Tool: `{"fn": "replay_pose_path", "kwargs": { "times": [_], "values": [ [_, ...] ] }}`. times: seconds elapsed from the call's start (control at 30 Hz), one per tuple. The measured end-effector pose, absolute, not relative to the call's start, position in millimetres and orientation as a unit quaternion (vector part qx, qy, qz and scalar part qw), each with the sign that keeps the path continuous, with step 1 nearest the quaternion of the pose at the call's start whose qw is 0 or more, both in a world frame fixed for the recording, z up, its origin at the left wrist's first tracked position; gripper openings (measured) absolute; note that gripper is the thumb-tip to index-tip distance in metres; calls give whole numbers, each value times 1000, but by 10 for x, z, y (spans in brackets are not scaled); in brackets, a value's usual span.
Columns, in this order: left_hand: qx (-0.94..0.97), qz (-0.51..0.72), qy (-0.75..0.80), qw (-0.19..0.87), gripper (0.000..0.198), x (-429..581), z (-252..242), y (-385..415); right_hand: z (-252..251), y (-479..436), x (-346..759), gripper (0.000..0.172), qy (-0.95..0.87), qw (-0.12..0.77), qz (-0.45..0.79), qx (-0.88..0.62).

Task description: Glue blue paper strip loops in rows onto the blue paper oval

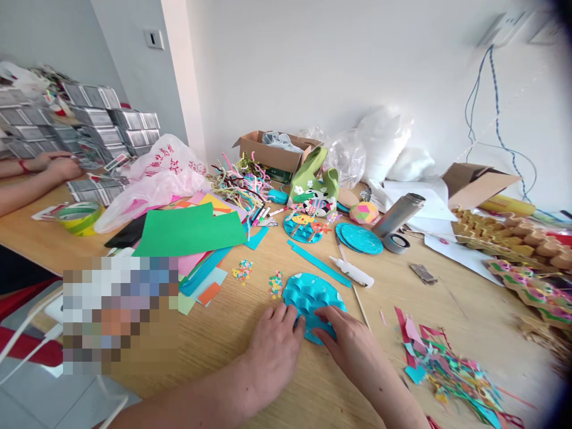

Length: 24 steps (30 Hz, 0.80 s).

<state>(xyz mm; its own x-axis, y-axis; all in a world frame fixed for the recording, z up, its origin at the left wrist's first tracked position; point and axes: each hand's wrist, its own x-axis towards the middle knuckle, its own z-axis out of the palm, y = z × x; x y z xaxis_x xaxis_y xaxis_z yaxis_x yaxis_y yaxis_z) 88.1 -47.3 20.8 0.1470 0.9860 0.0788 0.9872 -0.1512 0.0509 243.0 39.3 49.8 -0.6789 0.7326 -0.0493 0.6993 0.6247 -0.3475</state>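
A round blue disc (319, 286) lies on the wooden table in front of me, with rows of raised, wavy blue paper loops across it. My left hand (277, 336) holds its lower left edge, fingertips on the rim and thumb at the loops. Over its lower right side is my right hand (346, 333), thumb and forefinger spread, blue paper showing between them. Just beyond the disc lie small heaps of coloured paper dots (276, 285), a blue paper strip (319, 264) and a white glue bottle (353, 272). What the fingertips press underneath is hidden.
Coloured paper sheets (192, 229) are piled at left; paper scraps (465, 375) lie at right. Farther back stand a decorated blue disc (304, 229), plain blue discs (360, 238), a metal flask (400, 214) and a cardboard box (274, 152). Another person's hands (58, 167) work at far left.
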Motion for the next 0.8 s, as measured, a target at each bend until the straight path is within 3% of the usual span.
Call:
{"fn": "replay_pose_path", "kwargs": {
  "times": [0.8],
  "values": [
    [-758,-48,-651,3,37,880,195,-471,456,416,2463,16,-907,75,146,-389]
  ]
}}
